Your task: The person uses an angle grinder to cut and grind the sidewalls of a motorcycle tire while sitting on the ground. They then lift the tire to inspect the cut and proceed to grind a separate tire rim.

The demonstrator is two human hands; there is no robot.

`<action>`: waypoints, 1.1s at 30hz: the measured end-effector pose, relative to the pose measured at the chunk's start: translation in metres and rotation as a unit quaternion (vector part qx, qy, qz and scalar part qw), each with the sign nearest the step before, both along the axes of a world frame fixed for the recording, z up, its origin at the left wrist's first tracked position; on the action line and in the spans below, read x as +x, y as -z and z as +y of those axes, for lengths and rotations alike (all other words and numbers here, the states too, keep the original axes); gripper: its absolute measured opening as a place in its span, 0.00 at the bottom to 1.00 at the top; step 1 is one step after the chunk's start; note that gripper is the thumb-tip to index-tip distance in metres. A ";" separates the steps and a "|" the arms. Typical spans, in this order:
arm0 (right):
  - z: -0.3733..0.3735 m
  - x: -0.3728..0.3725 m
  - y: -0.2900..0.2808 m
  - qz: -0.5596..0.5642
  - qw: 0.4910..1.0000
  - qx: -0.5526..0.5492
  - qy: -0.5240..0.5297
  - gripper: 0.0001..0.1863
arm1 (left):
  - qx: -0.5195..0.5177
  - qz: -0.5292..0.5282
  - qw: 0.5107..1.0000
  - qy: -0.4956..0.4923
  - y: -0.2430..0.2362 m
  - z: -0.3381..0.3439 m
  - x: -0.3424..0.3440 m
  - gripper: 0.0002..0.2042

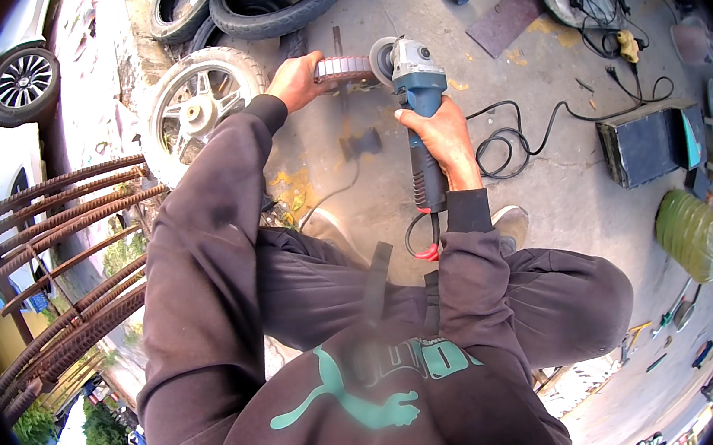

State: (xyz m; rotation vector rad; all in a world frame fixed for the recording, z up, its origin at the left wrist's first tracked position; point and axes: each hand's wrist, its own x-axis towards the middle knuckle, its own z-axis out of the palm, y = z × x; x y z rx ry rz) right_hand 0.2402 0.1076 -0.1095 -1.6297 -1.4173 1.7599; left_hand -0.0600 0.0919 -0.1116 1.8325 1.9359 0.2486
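Part point(344, 68), curved and segmented, is held up off the ground point(577, 208) at the far centre, between the hands. The left hand point(297, 83) grasps its left end, fingers wrapped over it. At its right end stands the disc point(382, 62) of a grinder point(421, 90); whether the two touch I cannot tell. The right hand point(445, 137) is closed round the grinder's body, thumb toward the head. Both hands are bare.

To work well here, I would judge, the left fingers should sit as far from the disc as the part allows, pinching hard, since nothing else appears to brace it. The right wrist should be firm against a kick, with light, even passes rather than pressing. The part would be steadier clamped, and gloves would help.

Just left of the left hand leans a spoked wheel point(197, 111), with tyres point(282, 9) beyond. Bent rebar point(70, 226) lies further left. To the right, a cord point(598, 119) loops over the ground, best well clear of the disc; past it are a dark box point(640, 149) and, nearer, a greenish bottle point(690, 235).
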 end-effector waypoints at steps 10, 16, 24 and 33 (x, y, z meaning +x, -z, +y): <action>-0.002 -0.004 -0.004 0.006 1.000 0.013 -0.012 0.32 | 0.008 0.017 1.000 0.011 0.002 0.003 0.003 0.19; -0.003 -0.006 -0.016 -0.023 0.999 0.024 -0.022 0.33 | -0.003 0.024 1.000 0.013 0.001 0.005 0.006 0.20; -0.009 -0.012 -0.027 -0.082 0.992 0.090 -0.029 0.31 | 0.005 0.022 1.000 0.012 0.000 0.005 0.012 0.19; -0.012 -0.018 -0.053 -0.157 0.978 0.125 -0.055 0.33 | 0.004 0.038 0.999 0.005 -0.005 0.007 0.026 0.18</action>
